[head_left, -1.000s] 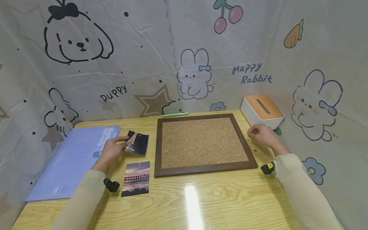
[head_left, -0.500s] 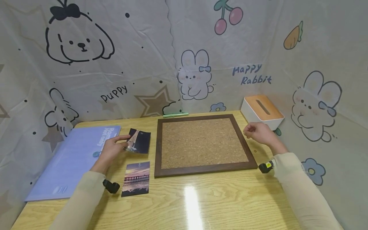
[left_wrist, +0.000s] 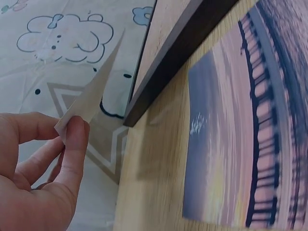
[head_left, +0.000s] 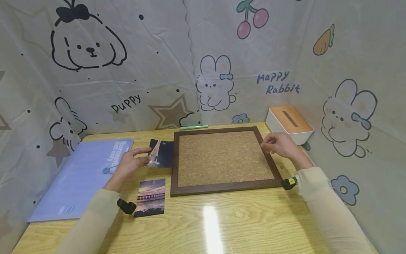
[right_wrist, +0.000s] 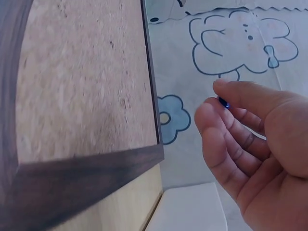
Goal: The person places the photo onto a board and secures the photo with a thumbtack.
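Observation:
My left hand point(head_left: 130, 163) pinches the left edge of a photo point(head_left: 165, 154) of a lit tower against a dark sky. The photo is raised off the table, and its right edge meets the left side of the corkboard point(head_left: 222, 158) in the head view. In the left wrist view, its pale back point(left_wrist: 91, 94) shows between thumb and fingers. My right hand point(head_left: 280, 144) hovers by the board's right frame. A small shiny blue pin point(right_wrist: 224, 102), mostly hidden, is pinched between thumb and index finger. A second photo point(head_left: 149, 197), a pier at sunset, lies on the table.
A blue document folder point(head_left: 82, 176) lies at the left. The green pen point(head_left: 194, 126) rests behind the board. A white tissue box point(head_left: 290, 123) with a wooden lid stands at the back right. Near the board's right side lies a tiny round object point(head_left: 281, 167).
My left hand has carried the tower photo rightward and slightly up to the board's left edge. My right hand has moved left to the board's right frame.

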`<state>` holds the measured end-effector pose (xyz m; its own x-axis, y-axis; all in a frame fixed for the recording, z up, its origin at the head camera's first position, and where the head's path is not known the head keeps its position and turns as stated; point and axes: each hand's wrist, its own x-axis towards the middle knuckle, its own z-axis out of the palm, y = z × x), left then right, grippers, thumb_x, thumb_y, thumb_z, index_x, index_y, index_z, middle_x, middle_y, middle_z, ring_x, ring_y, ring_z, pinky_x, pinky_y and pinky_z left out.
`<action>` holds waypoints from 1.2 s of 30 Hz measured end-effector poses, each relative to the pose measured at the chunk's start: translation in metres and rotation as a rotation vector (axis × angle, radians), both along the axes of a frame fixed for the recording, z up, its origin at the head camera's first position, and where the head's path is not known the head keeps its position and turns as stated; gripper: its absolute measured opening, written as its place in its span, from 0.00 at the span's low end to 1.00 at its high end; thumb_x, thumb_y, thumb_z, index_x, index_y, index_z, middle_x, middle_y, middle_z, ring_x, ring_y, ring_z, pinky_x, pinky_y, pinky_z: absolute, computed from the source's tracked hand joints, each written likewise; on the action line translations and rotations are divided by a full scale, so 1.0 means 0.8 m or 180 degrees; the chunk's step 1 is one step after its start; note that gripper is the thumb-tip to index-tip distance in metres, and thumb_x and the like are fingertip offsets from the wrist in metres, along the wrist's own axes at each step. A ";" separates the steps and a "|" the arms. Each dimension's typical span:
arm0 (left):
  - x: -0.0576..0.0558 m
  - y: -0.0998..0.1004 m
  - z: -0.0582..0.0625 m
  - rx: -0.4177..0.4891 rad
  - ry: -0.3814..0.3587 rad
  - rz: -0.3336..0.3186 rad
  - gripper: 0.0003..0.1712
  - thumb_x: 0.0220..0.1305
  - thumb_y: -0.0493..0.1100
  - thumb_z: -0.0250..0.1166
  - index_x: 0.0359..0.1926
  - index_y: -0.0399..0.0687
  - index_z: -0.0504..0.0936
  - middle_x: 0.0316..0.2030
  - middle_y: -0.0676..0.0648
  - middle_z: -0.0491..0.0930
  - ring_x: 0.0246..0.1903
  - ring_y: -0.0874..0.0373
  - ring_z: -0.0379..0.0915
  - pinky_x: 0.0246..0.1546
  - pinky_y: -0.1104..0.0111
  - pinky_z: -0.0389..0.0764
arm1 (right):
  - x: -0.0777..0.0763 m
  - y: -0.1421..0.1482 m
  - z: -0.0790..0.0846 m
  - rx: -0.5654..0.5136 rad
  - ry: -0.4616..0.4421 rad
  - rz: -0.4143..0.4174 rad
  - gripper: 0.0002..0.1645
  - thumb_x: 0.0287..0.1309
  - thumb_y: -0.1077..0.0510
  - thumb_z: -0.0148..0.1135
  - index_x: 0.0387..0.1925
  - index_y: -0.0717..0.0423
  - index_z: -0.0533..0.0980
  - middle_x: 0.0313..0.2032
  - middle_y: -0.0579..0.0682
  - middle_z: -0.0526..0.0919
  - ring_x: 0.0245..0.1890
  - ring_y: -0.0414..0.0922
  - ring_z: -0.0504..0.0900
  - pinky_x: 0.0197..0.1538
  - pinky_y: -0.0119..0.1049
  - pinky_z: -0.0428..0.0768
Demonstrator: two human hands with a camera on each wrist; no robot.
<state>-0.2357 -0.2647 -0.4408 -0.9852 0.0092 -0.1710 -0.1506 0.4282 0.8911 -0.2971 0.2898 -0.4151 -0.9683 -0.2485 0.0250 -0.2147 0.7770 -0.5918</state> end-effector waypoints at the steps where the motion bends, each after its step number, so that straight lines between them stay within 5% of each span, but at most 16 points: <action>1: 0.000 0.002 0.000 -0.0010 -0.0005 -0.0021 0.28 0.72 0.42 0.59 0.71 0.49 0.70 0.75 0.37 0.58 0.66 0.39 0.69 0.65 0.48 0.73 | 0.000 -0.002 0.001 -0.0024 -0.0015 0.0020 0.10 0.66 0.55 0.64 0.37 0.58 0.82 0.28 0.51 0.86 0.30 0.48 0.85 0.35 0.40 0.82; 12: 0.001 0.036 0.002 -0.0040 -0.0005 -0.0127 0.27 0.70 0.44 0.63 0.69 0.50 0.73 0.73 0.39 0.63 0.63 0.41 0.72 0.64 0.47 0.73 | 0.004 -0.029 0.014 -0.0227 -0.0169 0.0191 0.12 0.68 0.59 0.61 0.46 0.63 0.82 0.39 0.62 0.87 0.38 0.57 0.88 0.41 0.49 0.86; 25: 0.000 0.081 -0.012 0.0230 -0.0016 -0.0209 0.26 0.66 0.42 0.65 0.66 0.49 0.76 0.66 0.39 0.73 0.58 0.47 0.78 0.53 0.60 0.80 | 0.001 -0.061 0.021 -0.0252 -0.0036 0.0321 0.08 0.66 0.57 0.63 0.41 0.58 0.83 0.36 0.59 0.88 0.33 0.47 0.87 0.34 0.32 0.82; 36: 0.003 0.116 -0.026 0.0321 -0.0045 -0.0340 0.26 0.65 0.38 0.66 0.65 0.46 0.77 0.61 0.37 0.78 0.55 0.49 0.80 0.52 0.60 0.81 | 0.001 -0.089 0.020 -0.0294 -0.0171 0.0366 0.07 0.65 0.57 0.64 0.39 0.57 0.83 0.33 0.54 0.87 0.34 0.52 0.87 0.39 0.47 0.85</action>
